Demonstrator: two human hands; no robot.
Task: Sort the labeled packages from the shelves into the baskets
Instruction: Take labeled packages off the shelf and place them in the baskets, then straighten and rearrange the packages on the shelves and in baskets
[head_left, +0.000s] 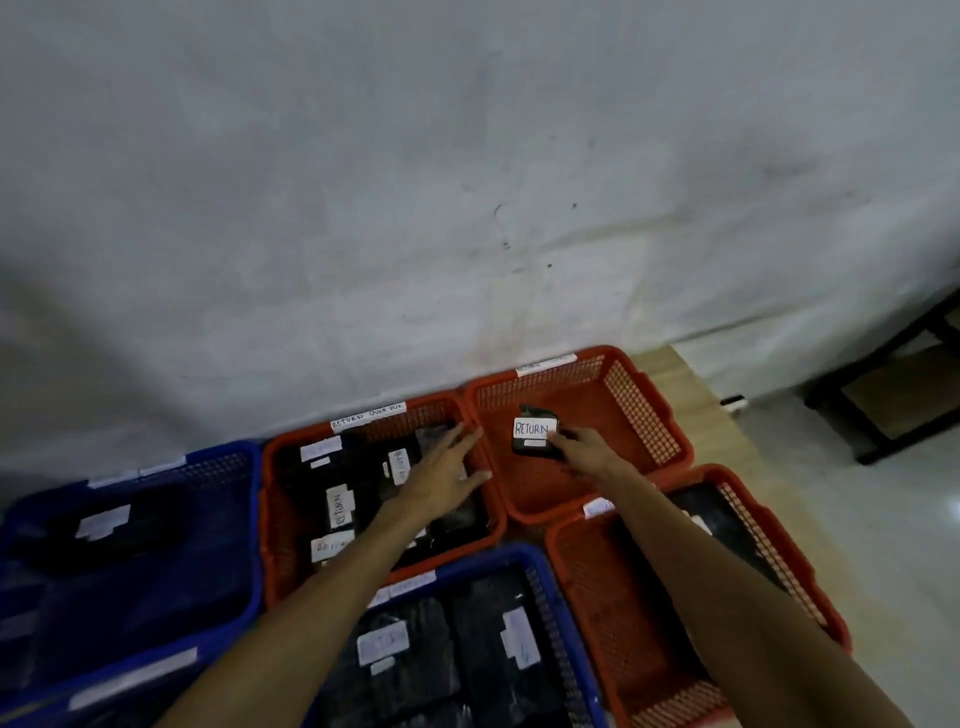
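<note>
Five baskets lie before you on the floor, and most already hold sorted goods. Nearest you, the blue basket (566, 623) is packed with dark, white-labelled packages, and the red basket at your right (779, 561) holds at least one dark package beneath your forearm. To your left, another blue basket (228, 519) holds dark parcels too, blurred. Farther out, the middle red basket (270, 499), tagged on its back rim, is well filled with labelled packages; your left hand (447, 478) hovers over its right side with fingers spread and flat, holding nothing. Farthest, against the wall, the far red basket (654, 410) contains only the black package (535, 434) labelled RETURN. Your right hand (584, 449) is at that package's right edge, fingers curled onto it, so you appear to be setting it down or about to let go. Judging by the fill, sorting looks well advanced; the shelves are out of view, so what remains cannot be told.
</note>
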